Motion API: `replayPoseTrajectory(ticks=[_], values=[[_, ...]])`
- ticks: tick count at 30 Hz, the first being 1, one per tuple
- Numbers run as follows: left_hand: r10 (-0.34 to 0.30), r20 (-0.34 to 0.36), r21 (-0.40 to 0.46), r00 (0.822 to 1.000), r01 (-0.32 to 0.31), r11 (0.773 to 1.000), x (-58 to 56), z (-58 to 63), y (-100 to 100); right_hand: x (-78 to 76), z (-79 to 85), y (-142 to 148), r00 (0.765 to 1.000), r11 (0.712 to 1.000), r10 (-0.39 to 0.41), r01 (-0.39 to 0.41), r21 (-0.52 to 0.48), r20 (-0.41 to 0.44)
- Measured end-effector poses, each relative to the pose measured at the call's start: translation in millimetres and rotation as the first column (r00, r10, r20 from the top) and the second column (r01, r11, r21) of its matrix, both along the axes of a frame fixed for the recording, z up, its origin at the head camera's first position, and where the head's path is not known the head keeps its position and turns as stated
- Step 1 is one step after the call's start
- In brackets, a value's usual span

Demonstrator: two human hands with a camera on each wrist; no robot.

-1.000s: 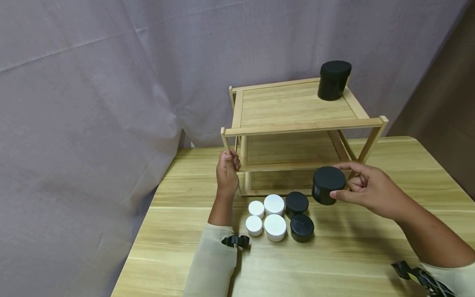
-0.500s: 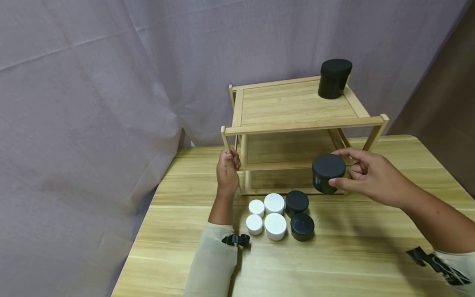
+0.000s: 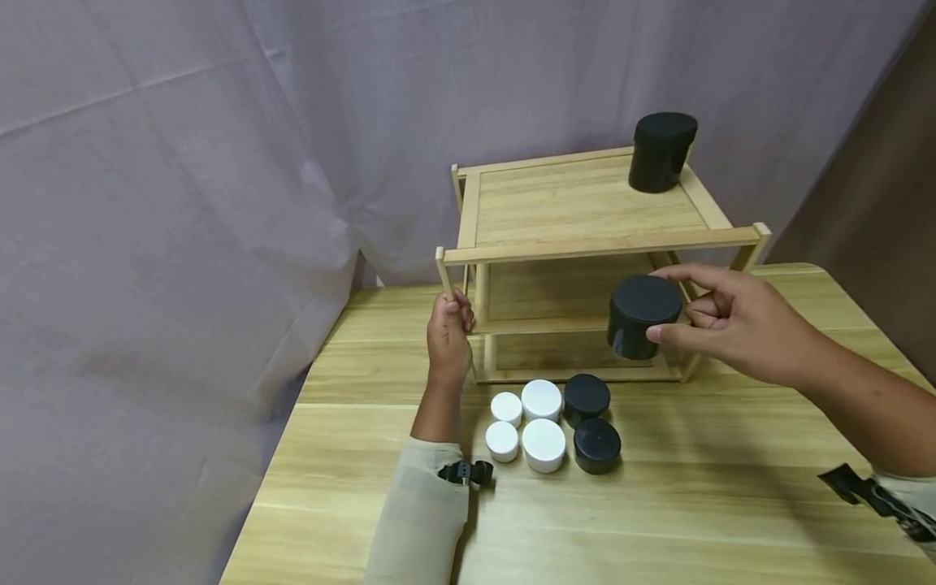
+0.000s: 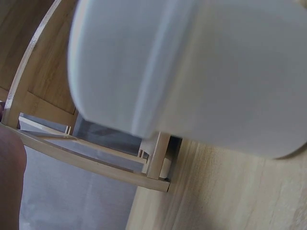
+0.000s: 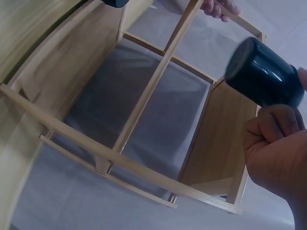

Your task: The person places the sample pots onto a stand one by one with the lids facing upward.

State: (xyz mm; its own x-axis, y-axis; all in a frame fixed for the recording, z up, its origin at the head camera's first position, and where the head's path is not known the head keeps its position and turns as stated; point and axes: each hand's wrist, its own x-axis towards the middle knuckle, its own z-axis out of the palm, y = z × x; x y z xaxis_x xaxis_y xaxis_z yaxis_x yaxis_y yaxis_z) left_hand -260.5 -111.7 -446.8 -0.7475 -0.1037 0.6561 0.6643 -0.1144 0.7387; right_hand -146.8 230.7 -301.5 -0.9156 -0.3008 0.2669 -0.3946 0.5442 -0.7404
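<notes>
A black lidded jar [image 3: 643,313] is pinched between the thumb and fingers of my right hand [image 3: 738,325]; it hangs upright in the air before the middle shelf. In the right wrist view that jar [image 5: 264,72] shows its glossy side. My left hand [image 3: 448,333] grips the front left post of the wooden shelf rack [image 3: 585,207]. On the rack's top board, at the back right corner, stands a taller black jar [image 3: 661,154]. A white, blurred jar [image 4: 192,67] fills much of the left wrist view.
In front of the rack, white jars [image 3: 543,444] and shorter black jars [image 3: 596,445] stand in two rows on the wooden table [image 3: 351,487]. A grey curtain [image 3: 219,203] hangs behind and to the left.
My right hand has raised the black jar from near the rack's bottom shelf to the height of the middle shelf. The left hand keeps its grip on the post.
</notes>
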Motion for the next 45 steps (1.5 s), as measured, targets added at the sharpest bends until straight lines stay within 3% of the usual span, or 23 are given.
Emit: replayPoseTrajectory(ticks=[8,13,26,31,37,40,44,45], values=[[0.003,-0.017,-0.015,1.000,-0.003,1.000,-0.7,0.7,-3,-3.3,12.9,-1,0.996,0.988,-0.086,0.084,-0.133,-0.014],[0.008,-0.004,-0.022,1.000,-0.008,1.000,0.6,2.6,-2,-5.3,21.5,1,0.995,0.981,-0.084,0.072,-0.182,-0.056],[0.010,0.011,-0.034,1.000,-0.010,0.999,2.3,1.2,-2,-17.7,47.5,10,0.987,0.984,-0.095,0.073,-0.163,-0.130],[0.025,0.002,-0.035,1.000,-0.025,0.999,0.4,1.6,-2,-28.6,57.0,17,0.988,0.984,-0.089,0.068,-0.167,-0.123],[0.021,-0.005,-0.042,1.000,-0.021,0.999,-0.1,-1.9,-2,-36.9,65.8,26,0.994,0.972,-0.105,0.096,-0.215,-0.030],[0.025,-0.007,-0.044,1.000,-0.025,0.999,-0.6,-2.1,-2,-43.7,70.6,27,0.999,0.923,-0.035,0.045,-0.383,0.033],[0.034,-0.014,-0.043,0.999,-0.034,0.998,-0.8,-0.6,-3,-56.2,74.8,30,0.993,0.793,0.076,-0.003,-0.609,0.093],[0.034,-0.016,-0.043,0.999,-0.035,0.998,-0.7,-0.2,-3,-59.1,75.6,31,0.992,0.780,0.082,-0.001,-0.626,0.100]])
